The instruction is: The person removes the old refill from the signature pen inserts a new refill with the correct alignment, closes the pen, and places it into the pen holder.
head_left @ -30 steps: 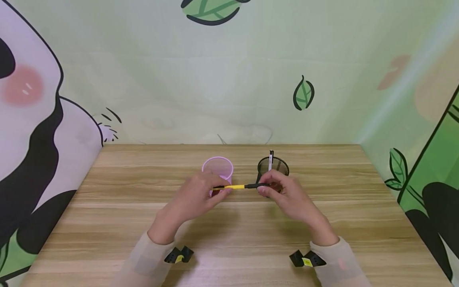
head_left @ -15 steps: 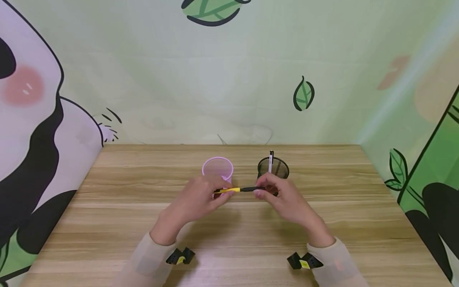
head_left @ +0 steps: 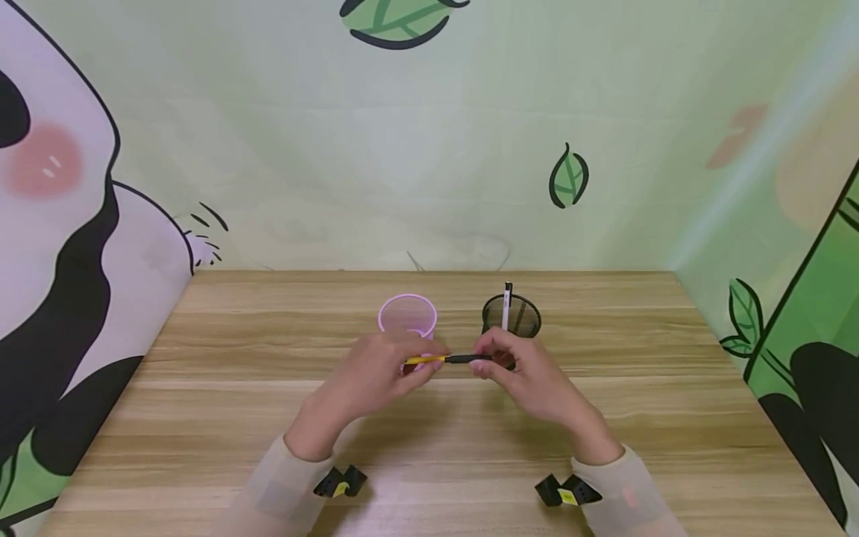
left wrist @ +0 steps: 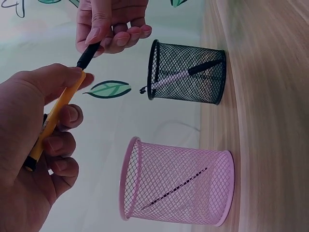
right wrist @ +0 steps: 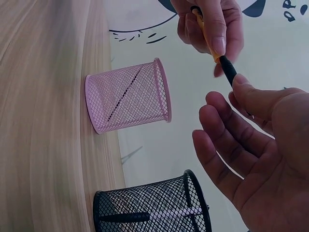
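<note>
Saw partial lettering [right wrist: 290,9] on the backdrop [head_left: 282,149], too cut off to read. Pinched a yellow-and-black pen [head_left: 459,359] above the table [head_left: 268,418], yellow barrel [left wrist: 58,107] in the left hand [head_left: 376,369], black end [right wrist: 228,70] in the right hand [head_left: 530,369]. Ran it crosswise, black end rightward, before pink mesh cup [head_left: 407,312] and black mesh cup [head_left: 529,319].

1 pink mesh cup [left wrist: 186,205] and 1 black mesh cup [left wrist: 188,92] on a wooden table [head_left: 443,462], leaf-patterned wall [head_left: 429,164] behind
</note>
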`<action>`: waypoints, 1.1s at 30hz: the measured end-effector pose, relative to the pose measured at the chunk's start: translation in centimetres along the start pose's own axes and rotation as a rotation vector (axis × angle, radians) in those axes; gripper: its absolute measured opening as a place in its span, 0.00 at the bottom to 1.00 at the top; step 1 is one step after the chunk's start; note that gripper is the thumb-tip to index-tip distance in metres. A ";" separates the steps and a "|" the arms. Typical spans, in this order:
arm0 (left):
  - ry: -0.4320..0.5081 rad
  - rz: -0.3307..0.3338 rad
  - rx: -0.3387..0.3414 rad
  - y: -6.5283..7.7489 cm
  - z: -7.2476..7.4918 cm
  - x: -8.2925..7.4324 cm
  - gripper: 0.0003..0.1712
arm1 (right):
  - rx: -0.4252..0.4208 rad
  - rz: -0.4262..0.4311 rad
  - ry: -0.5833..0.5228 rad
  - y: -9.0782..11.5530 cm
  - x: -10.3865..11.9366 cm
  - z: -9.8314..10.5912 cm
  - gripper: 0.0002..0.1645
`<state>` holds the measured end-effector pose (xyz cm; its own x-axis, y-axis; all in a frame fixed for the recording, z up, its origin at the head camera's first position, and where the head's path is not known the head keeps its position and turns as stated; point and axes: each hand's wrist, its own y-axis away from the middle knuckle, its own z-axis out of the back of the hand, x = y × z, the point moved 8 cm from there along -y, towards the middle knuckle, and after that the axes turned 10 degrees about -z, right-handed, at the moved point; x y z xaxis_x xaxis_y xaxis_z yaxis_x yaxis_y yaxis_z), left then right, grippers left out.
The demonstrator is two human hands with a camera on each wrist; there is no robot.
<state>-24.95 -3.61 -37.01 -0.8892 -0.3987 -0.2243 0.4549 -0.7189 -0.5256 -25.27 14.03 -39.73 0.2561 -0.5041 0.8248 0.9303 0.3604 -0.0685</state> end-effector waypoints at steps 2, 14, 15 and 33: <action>-0.002 -0.021 -0.005 0.0 0.0 -0.1 0.08 | 0.003 0.002 -0.002 0.0 0.1 0.0 0.03; -0.014 -0.046 -0.033 0.0 0.0 -0.3 0.04 | 0.015 0.007 0.006 0.0 0.0 0.0 0.03; -0.012 -0.047 -0.035 0.0 0.0 -0.3 0.04 | 0.015 0.005 0.009 0.0 0.0 0.0 0.03; -0.004 -0.053 -0.063 0.0 0.3 -0.3 0.04 | 0.016 -0.026 0.002 0.1 -0.1 0.1 0.03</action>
<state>-24.65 -3.70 -36.70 -0.9117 -0.3636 -0.1916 0.4033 -0.7017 -0.5874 -25.23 14.20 -39.75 0.2325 -0.5153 0.8249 0.9324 0.3595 -0.0383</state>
